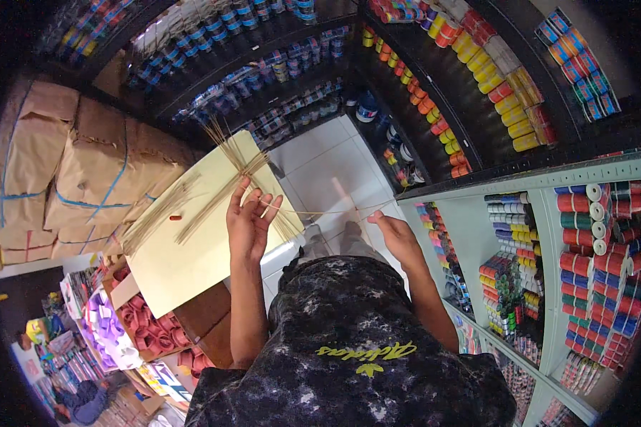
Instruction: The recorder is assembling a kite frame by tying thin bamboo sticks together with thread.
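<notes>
A thin, pale reed-like strand (313,212) stretches between my hands over the floor. Its left end meets the curled fingers of my left hand (251,217), which is closed on it with some fingers apart. My right hand (399,236) pinches the other end between thumb and forefinger. Just beyond my left hand, several thin sticks cross in a star-shaped weave (243,171) at the edge of a pale yellow board (199,274). Two loose bundles of similar sticks lie on the board, the nearer bundle (208,211) close to my left wrist. A small red object (174,218) rests between them.
Brown paper-wrapped packages (92,156) tied with blue string stand left of the board. Below it, a carton holds red ribbon-like rolls (153,324). Shelves of colourful spools (506,107) line the far and right sides. White tiles (320,160) cover the floor.
</notes>
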The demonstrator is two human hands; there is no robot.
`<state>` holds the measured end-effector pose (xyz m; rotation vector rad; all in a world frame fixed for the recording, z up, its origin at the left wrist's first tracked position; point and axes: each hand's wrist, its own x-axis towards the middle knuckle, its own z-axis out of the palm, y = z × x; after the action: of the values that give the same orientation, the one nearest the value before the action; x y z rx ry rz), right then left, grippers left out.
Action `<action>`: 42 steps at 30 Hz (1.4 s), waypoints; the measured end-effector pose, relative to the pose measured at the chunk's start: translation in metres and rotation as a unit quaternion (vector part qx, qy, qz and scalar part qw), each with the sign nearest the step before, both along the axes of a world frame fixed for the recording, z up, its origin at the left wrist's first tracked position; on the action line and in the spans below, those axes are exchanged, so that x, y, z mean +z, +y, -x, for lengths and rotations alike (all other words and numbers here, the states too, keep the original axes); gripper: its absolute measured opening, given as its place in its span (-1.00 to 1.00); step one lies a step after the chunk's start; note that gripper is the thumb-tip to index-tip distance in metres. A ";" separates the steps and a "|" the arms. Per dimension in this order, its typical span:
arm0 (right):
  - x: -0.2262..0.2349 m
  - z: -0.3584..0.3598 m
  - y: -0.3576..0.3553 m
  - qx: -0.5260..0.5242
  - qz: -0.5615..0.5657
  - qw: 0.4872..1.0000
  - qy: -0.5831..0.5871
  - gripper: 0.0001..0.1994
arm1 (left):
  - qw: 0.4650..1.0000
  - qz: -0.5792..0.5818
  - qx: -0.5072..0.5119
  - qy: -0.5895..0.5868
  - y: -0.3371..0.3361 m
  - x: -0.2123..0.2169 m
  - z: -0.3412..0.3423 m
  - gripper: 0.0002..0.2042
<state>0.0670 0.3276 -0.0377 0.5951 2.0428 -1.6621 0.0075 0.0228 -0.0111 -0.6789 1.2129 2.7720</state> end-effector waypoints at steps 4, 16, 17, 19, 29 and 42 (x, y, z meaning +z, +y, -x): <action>0.007 0.004 0.005 0.049 -0.023 0.998 0.022 -0.46 | 1.000 0.000 -0.003 0.005 -0.001 0.001 0.002 -0.55; 0.021 0.024 -0.003 0.021 0.194 0.980 0.039 -0.71 | 0.985 0.135 -0.023 -0.106 -0.005 -0.021 0.012 -0.52; 0.024 0.025 -0.002 0.019 0.187 0.981 0.041 -0.71 | 0.963 0.228 0.000 -0.140 -0.006 -0.024 0.013 -0.46; 0.024 0.027 0.000 0.021 0.184 0.982 0.035 -0.70 | 0.907 0.411 0.035 -0.082 -0.009 -0.029 0.019 -0.41; 0.032 0.037 0.001 0.084 0.178 0.978 0.069 -0.73 | 0.950 0.198 -0.236 0.043 0.034 0.024 0.113 -0.61; 0.041 0.039 0.015 0.145 0.196 0.965 0.100 -0.71 | 0.961 0.062 -0.259 0.070 0.069 0.015 0.216 -0.68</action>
<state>0.0277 0.3429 0.0035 -0.0075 1.7485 -1.9264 -0.2081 0.0920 0.0036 -0.1312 1.3621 2.3485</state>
